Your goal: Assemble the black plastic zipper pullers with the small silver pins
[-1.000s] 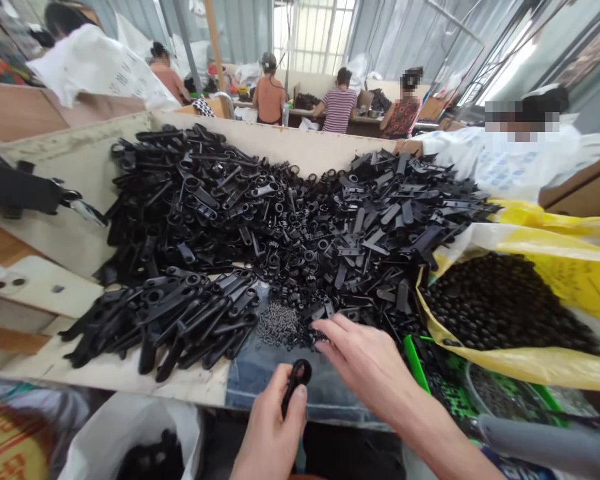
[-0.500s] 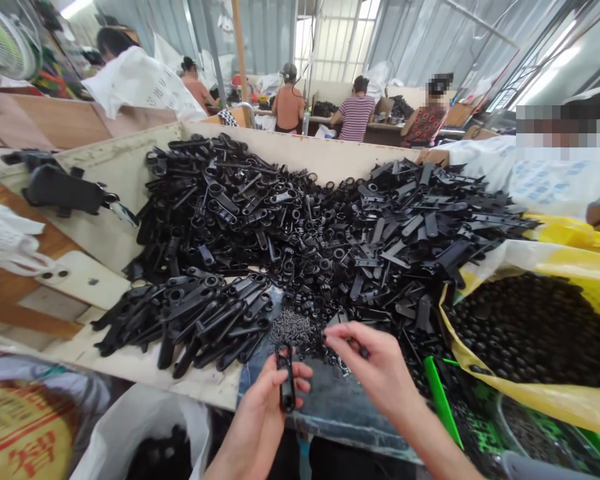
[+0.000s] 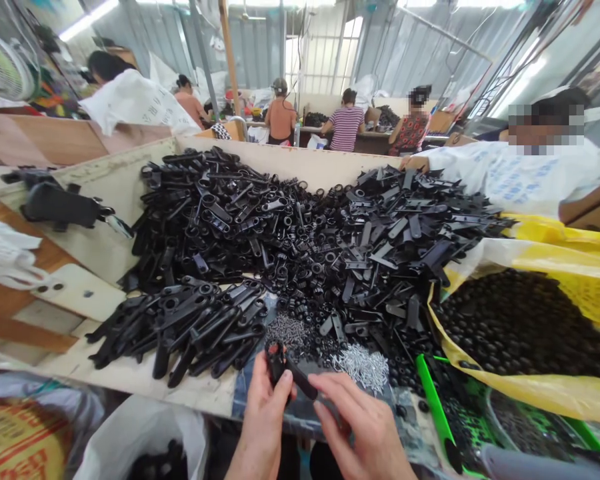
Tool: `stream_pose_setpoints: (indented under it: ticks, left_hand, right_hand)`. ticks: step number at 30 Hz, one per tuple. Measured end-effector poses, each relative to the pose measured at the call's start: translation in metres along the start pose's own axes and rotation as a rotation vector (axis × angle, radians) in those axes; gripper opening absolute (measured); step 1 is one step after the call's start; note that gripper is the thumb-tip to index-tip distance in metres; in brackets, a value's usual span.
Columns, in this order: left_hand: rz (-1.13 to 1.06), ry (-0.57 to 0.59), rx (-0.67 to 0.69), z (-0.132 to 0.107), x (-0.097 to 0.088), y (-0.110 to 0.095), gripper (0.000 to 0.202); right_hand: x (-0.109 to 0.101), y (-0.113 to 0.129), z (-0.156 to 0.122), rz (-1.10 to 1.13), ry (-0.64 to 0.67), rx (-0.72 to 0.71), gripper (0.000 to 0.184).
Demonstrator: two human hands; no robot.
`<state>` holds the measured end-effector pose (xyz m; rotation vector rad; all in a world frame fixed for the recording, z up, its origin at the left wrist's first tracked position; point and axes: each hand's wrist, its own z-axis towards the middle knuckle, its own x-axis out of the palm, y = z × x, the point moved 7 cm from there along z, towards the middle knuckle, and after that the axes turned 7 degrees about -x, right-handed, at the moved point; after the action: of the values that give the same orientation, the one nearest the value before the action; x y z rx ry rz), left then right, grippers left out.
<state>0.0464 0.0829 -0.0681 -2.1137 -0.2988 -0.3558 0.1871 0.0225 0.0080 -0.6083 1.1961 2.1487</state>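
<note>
My left hand [image 3: 266, 413] is closed around a long black plastic part [image 3: 276, 365], its ringed end pointing away from me. A flat black plastic strip [image 3: 303, 381] slants from this part toward my right hand [image 3: 363, 420], whose thumb and fingertips pinch its near end. Whether the strip is joined to the part cannot be made out. Just beyond my hands lie a heap of small grey pieces [image 3: 287, 329] and a pile of silvery screws [image 3: 363, 368]. Rows of similar long black parts [image 3: 200, 327] lie to the left.
Large piles of black ringed parts [image 3: 215, 200] and flat black strips [image 3: 405, 220] fill the bin. A yellow-edged sack [image 3: 540, 393] of round black pieces and a green tray [image 3: 433, 400] stand right. A phone [image 3: 83, 291] lies left. Several people work beyond.
My right hand has come down and closer to my left, now with the flat strip between its fingers. My left hand has tilted the long part. The screw pile is uncovered.
</note>
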Motion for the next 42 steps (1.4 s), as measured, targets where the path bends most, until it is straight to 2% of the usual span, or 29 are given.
stream_pose_setpoints:
  ticks: [2,4,8,11,13,18,23,27,30,33,35,39,42]
  left_hand:
    - [0.005,0.017,-0.021,-0.001,0.004,0.005,0.063]
    - [-0.028,0.054,-0.051,-0.003,0.009,0.006,0.06]
    - [-0.157,0.121,-0.146,-0.009,0.019,0.003,0.045]
    - [-0.234,0.167,-0.244,-0.013,0.024,0.005,0.043]
    - [-0.26,0.175,-0.259,-0.015,0.026,0.007,0.043]
    - [-0.277,0.167,-0.252,-0.017,0.029,0.018,0.042]
    - [-0.21,0.116,-0.169,-0.015,0.023,0.021,0.047]
    - [-0.139,0.079,-0.116,-0.013,0.021,0.024,0.046]
    - [-0.127,0.059,-0.116,-0.014,0.021,0.025,0.05]
    - [-0.067,0.048,-0.125,-0.014,0.018,0.022,0.056]
    - [0.032,0.066,-0.097,-0.013,0.015,0.017,0.056]
    - [0.31,0.203,-0.053,-0.017,0.011,0.012,0.054]
    - [0.495,0.249,-0.073,-0.03,-0.002,0.012,0.054]
  right_hand:
    - [0.002,0.002,-0.003,-0.121,0.037,-0.069,0.029]
    - [0.003,0.001,-0.006,-0.167,0.019,-0.089,0.028]
    - [-0.003,-0.004,-0.01,-0.021,-0.123,-0.006,0.027]
    - [-0.003,0.0,-0.01,0.084,-0.195,0.022,0.024]
    - [0.0,0.004,-0.01,0.103,-0.232,0.015,0.023]
    - [0.006,0.011,-0.01,0.015,-0.251,-0.037,0.023]
    - [0.011,0.017,-0.014,-0.126,-0.262,-0.113,0.023]
    - [0.021,0.014,-0.023,-0.234,-0.256,-0.096,0.022]
    - [0.026,0.012,-0.028,-0.218,-0.24,-0.06,0.024]
    - [0.024,0.008,-0.025,-0.047,-0.168,0.034,0.022]
    - [0.019,-0.003,-0.02,0.11,-0.123,0.191,0.019]
    - [0.008,-0.028,-0.012,0.369,-0.174,0.533,0.023]
    - [0.029,-0.027,-0.008,0.739,-0.043,0.64,0.029]
